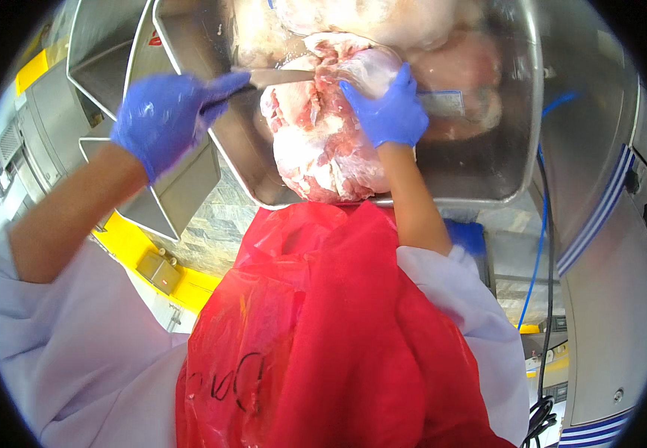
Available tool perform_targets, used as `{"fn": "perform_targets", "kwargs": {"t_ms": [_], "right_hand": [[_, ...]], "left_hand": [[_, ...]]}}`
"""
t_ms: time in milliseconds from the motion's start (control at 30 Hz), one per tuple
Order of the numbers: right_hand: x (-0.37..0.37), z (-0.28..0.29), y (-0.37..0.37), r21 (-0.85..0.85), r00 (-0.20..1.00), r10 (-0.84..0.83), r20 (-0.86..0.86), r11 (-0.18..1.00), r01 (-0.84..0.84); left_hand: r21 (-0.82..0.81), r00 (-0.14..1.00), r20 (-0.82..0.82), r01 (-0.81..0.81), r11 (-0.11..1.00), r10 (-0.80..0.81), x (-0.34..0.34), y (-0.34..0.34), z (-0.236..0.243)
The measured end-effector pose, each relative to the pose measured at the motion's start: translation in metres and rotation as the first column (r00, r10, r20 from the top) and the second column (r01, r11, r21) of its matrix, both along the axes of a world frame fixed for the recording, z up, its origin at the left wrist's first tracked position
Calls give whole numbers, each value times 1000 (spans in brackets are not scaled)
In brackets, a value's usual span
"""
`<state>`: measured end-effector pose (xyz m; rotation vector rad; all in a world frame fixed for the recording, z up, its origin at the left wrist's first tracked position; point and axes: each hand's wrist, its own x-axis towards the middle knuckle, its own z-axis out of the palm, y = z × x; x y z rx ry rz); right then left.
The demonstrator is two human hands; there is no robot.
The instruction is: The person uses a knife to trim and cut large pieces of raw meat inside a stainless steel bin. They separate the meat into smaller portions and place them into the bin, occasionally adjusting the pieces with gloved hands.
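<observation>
1. Nearest my view: red apron, against the near wall of the metal tub, presumably shielding the clothing.
2. Main meat piece: inside the tub, by its near wall, probably for easy reach.
3. Left hand: over the tub's left wall, closed around the handle of the knife. The blade points across the tub, its tip at the meat, which I judge suits a sideways cut.
4. Right hand: inside the tub, thumb and forefinger spread wide on the meat, apparently steadying it. Other fingers hidden; I cannot tell whether they grip.
5. Further pieces: toward the tub's far end, leaving working room.
</observation>
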<state>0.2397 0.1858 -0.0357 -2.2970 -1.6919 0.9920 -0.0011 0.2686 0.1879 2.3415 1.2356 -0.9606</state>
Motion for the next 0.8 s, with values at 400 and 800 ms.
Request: {"fn": "perform_targets", "kwargs": {"t_ms": [400, 800], "right_hand": [[0, 2, 6, -56, 990, 109, 89, 993, -104], [-1, -4, -3, 58, 996, 71, 58, 996, -74]], "left_hand": [[54, 881, 37, -473, 879, 472, -3, -135, -13], [48, 764, 254, -622, 782, 592, -49, -196, -70]]}}
